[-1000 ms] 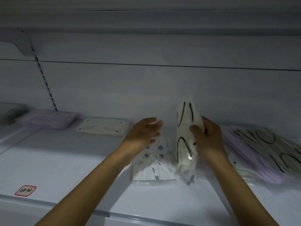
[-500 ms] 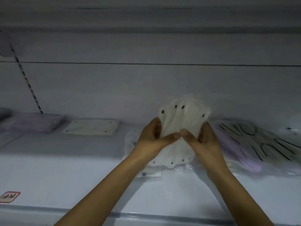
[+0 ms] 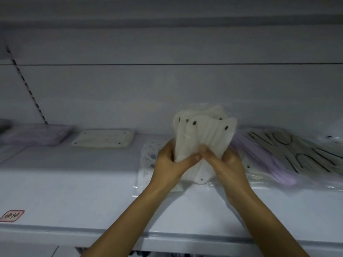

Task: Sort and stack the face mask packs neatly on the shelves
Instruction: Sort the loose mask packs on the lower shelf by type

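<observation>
Both hands, left hand (image 3: 169,162) and right hand (image 3: 225,162), grip a cream pack (image 3: 203,138) upright above the shelf (image 3: 74,182). Left of it, two stacks look sorted; right of it, the jumbled pile (image 3: 289,154) remains.

Your left hand (image 3: 169,165) bare, no glove, no ring. Your right hand (image 3: 225,162) bare too. Both your forearms uncovered up to frame edge, no sleeve, no watch, no bracelet. Thumbnails short, unpainted.
</observation>
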`<action>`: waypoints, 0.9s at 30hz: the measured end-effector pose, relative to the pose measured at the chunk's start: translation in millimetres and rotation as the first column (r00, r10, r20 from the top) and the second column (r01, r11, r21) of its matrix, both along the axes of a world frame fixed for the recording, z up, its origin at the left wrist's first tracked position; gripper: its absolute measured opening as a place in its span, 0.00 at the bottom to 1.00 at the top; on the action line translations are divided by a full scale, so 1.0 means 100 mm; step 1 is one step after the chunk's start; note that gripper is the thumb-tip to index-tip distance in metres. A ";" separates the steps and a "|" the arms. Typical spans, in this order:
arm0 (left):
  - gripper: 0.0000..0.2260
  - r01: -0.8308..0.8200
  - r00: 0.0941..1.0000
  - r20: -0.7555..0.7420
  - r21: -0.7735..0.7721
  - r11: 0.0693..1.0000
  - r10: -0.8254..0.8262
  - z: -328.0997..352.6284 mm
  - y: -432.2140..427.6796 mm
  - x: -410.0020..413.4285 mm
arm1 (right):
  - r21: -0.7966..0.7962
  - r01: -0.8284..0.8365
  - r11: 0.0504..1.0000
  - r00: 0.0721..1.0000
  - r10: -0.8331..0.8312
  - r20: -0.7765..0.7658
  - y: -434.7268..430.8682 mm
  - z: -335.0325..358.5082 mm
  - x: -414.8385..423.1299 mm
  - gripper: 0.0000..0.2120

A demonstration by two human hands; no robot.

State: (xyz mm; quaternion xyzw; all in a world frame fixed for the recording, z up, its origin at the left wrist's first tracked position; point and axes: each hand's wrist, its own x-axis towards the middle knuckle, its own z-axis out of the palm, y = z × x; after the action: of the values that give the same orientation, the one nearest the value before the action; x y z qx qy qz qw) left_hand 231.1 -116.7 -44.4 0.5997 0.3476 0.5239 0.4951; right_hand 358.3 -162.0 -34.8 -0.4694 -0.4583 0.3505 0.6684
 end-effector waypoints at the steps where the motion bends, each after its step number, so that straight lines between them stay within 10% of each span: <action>1: 0.11 -0.023 1.000 0.002 0.005 1.000 0.023 0.01 -0.03 0.04 | 0.002 -0.005 1.000 1.000 0.005 0.022 0.00 -0.03 -0.02 0.11; 5: 0.10 -0.136 0.959 0.242 -0.072 0.988 0.150 0.20 -0.08 0.08 | 0.039 0.014 0.999 0.998 -0.016 0.060 0.00 0.08 0.00 0.10; 8: 0.24 0.145 0.770 0.638 -0.201 0.969 0.017 0.24 0.03 -0.04 | -0.007 0.039 0.999 0.999 -0.039 0.006 -0.04 0.05 0.12 0.12; 12: 0.41 0.377 0.643 0.760 -0.202 0.904 -0.099 0.12 0.06 -0.05 | -0.115 -0.146 0.983 0.989 0.145 -0.017 -0.09 -0.09 0.05 0.23; 19: 0.25 -0.015 0.740 0.657 -0.200 0.980 0.145 0.11 0.14 -0.73 | -0.077 -0.114 0.991 0.987 0.104 -0.127 0.03 -0.07 -0.08 0.10; 27: 0.12 -0.394 0.918 0.029 0.203 0.897 0.396 0.13 0.26 -2.02 | -0.037 -0.142 0.989 0.976 0.146 0.162 0.25 0.12 -0.70 0.09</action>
State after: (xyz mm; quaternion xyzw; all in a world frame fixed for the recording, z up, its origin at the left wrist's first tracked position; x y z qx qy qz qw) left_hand 28.8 -90.7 -31.3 0.5678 0.4094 0.6424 0.3119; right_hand 288.4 -137.3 -23.1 -0.4704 -0.5403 0.3638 0.5953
